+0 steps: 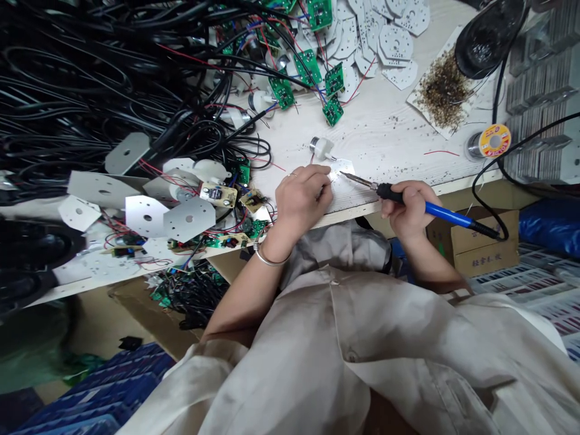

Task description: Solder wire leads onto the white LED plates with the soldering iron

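Observation:
My right hand is closed around the blue and black handle of a soldering iron. Its tip points left, over or touching a small white plate on the bench; I cannot tell which. My left hand rests at the plate's left side with fingers curled. What those fingers hold, if anything, is hidden beneath them. Just behind the plate lies a white part with a metal end.
Black cables crowd the left. Green circuit boards with wires and stacked white plates lie behind. At right are a solder spool, a debris-covered pad and the iron's cord. The bench edge runs near my body.

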A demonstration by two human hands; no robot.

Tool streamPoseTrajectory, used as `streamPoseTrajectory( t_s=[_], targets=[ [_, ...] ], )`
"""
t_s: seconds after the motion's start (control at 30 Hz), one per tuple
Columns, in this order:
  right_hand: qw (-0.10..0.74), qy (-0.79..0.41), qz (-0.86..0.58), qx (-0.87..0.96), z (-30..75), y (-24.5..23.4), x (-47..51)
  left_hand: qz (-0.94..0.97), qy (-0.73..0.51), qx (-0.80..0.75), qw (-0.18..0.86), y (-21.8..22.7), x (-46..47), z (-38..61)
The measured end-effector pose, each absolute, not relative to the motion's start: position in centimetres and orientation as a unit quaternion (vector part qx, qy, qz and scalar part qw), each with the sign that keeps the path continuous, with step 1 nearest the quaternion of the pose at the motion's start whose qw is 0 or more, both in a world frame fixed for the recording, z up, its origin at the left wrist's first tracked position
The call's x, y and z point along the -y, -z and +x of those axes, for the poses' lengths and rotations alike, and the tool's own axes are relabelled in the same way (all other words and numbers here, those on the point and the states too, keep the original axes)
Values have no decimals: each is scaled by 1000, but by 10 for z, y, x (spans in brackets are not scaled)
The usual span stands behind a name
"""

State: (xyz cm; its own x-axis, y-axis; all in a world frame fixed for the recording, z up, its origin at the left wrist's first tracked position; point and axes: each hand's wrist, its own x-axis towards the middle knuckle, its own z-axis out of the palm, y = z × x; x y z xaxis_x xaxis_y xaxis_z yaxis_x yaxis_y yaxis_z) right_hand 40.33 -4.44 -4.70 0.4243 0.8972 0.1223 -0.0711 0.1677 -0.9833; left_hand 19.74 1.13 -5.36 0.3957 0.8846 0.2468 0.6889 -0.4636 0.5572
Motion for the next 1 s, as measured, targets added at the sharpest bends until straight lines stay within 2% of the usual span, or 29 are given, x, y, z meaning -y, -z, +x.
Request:
streamPoseTrajectory(
  t_s=[0.2, 0.43, 0.6, 0.67, 0.83, 0.9, 1.0],
  targets=[
    [688, -389, -532, 305, 400, 33, 33, 823, -256, -477, 170, 57, -13, 196],
    [684, -411, -538, 271, 402, 27, 27, 828, -237, -485, 155, 52, -9, 192],
    [687, -382, -538, 304, 399, 35, 33, 793, -314, -518, 71, 34, 7, 194],
    [690, -356, -524, 350, 399, 40, 39, 781, -374, -497, 59, 24, 17, 200],
    [625, -180, -457, 607, 409, 46, 46, 767, -448, -427, 169, 11, 33, 221],
    [594, -103, -412, 683, 414, 46, 44, 776, -446, -424, 135, 10, 30, 224],
    [561, -52, -379, 734, 422, 44, 39, 796, -422, -425, 87, 8, 19, 221]
  ],
)
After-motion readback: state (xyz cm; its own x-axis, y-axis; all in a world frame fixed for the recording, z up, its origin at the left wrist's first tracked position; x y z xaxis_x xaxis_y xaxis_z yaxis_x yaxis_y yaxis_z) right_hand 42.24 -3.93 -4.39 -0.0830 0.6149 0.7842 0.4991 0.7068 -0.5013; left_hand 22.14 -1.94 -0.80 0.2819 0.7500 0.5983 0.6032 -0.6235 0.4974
